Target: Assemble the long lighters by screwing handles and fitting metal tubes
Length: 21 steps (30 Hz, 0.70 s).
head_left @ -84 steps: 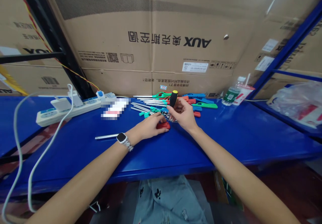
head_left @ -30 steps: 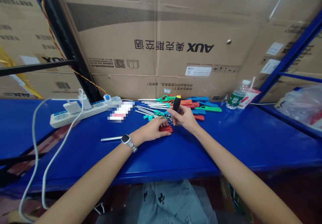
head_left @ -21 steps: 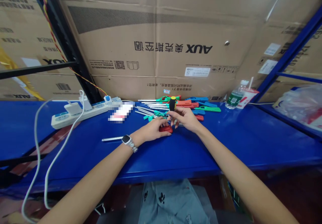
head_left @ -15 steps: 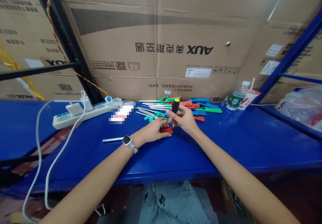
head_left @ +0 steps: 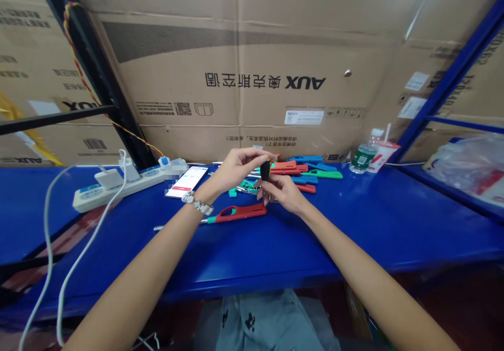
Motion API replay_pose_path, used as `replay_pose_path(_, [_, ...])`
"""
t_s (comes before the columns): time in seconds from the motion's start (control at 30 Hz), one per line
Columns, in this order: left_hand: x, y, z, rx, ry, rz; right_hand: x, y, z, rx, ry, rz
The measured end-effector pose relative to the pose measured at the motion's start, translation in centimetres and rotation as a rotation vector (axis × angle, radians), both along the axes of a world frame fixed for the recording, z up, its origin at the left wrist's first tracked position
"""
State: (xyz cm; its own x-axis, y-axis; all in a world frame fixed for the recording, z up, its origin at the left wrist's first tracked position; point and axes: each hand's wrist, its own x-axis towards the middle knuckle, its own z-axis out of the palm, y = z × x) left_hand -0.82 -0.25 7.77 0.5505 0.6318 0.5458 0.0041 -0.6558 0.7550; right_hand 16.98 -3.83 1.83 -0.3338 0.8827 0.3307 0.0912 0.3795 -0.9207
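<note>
A screwdriver (head_left: pixel 265 171) with a black handle stands nearly upright over the handle end of a red gas lighter (head_left: pixel 244 213). My right hand (head_left: pixel 284 192) is closed around the lower part of the screwdriver. My left hand (head_left: pixel 238 164) reaches over from the left, its fingertips on the top of the handle. The red lighter lies flat on the blue table (head_left: pixel 299 246), its metal tube pointing left and partly hidden under my left wrist. Whether the screwdriver tip sits in a screw is too small to tell.
Behind my hands lies a pile of gas lighters, among them a green lighter (head_left: pixel 323 174) and a red lighter (head_left: pixel 283 166). A phone (head_left: pixel 187 181) and a white power strip (head_left: pixel 88 196) are at the left. A water bottle (head_left: pixel 361 156) and a cup (head_left: pixel 381 156) stand right.
My left hand has let go of the red lighter and moved up to the top of the screwdriver. My right hand has shifted lower on the screwdriver. The view has shifted slightly.
</note>
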Motion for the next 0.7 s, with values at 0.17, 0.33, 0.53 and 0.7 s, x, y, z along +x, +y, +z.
replay_pose_path(0.17, [1.8, 0.9, -1.6, 0.041, -0.169, 0.189, -1.3, 0.2, -0.9, 0.025, 0.089, -0.132])
replay_pose_path(0.33, [2.5, 0.3, -2.2, 0.080, -0.179, 0.265, -1.3, 0.6, -0.7, -0.025, 0.130, -0.193])
replay_pose_path(0.53, [1.2, -0.7, -2.5, -0.044, -0.088, 0.064, 0.4, 0.0, 0.4, -0.005, -0.028, -0.008])
replay_pose_path(0.7, [2.2, -0.2, -3.1, 0.013, -0.248, 0.248, -0.8, 0.0, -0.2, 0.014, 0.060, -0.108])
